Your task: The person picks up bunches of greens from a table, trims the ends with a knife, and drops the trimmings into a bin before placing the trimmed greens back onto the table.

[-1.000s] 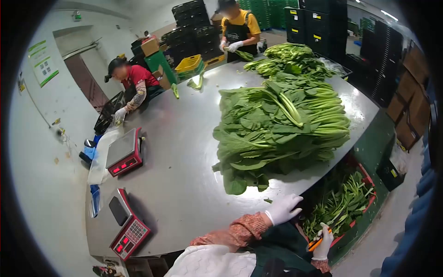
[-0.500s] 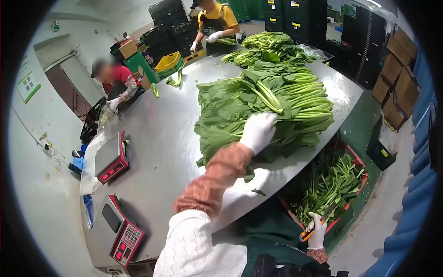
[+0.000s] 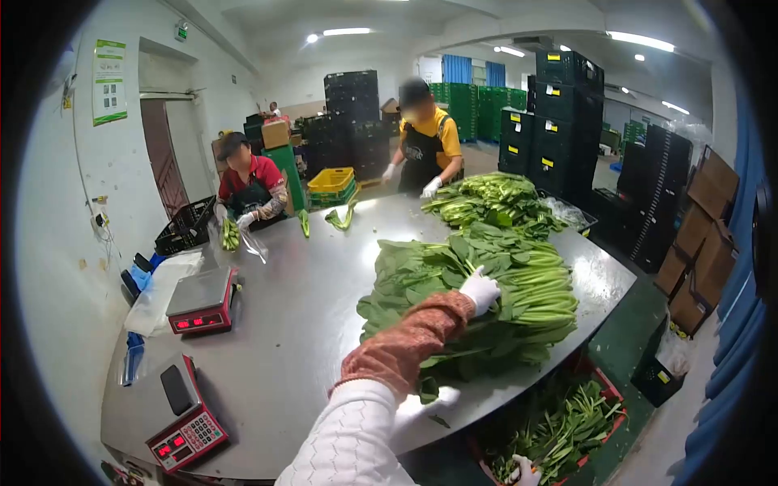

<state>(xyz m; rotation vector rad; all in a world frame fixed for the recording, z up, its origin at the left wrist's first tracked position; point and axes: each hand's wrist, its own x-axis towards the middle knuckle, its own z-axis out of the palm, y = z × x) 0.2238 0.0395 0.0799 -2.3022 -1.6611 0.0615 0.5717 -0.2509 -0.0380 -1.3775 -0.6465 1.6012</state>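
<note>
A broad pile of leafy greens [image 3: 535,283] lies on the steel table, with its pale stems to the right and its leaves to the left. My left hand [image 3: 481,292], in a white glove, is over the middle of it, fingers closed around a leafy green's stem among the leaves. At the bottom edge my right hand [image 3: 527,472], also gloved, is curled beside the red crate [image 3: 622,421] of loose greens. It held an orange-handled knife half a second ago; now the frame edge cuts off most of that hand, and the knife hardly shows.
Another heap of greens [image 3: 494,194] sits farther back. Two red scales [image 3: 188,433] [image 3: 203,304] stand on the table's left side. Across the table are a co-worker in yellow [image 3: 442,134] and one in red [image 3: 258,178], who handles bagged greens. Black crates [image 3: 563,121] are stacked behind.
The view has tilted up, bringing more of the room in. My left hand has shifted on the pile, and my right hand has dropped toward the bottom edge. The co-worker in yellow no longer holds greens.
</note>
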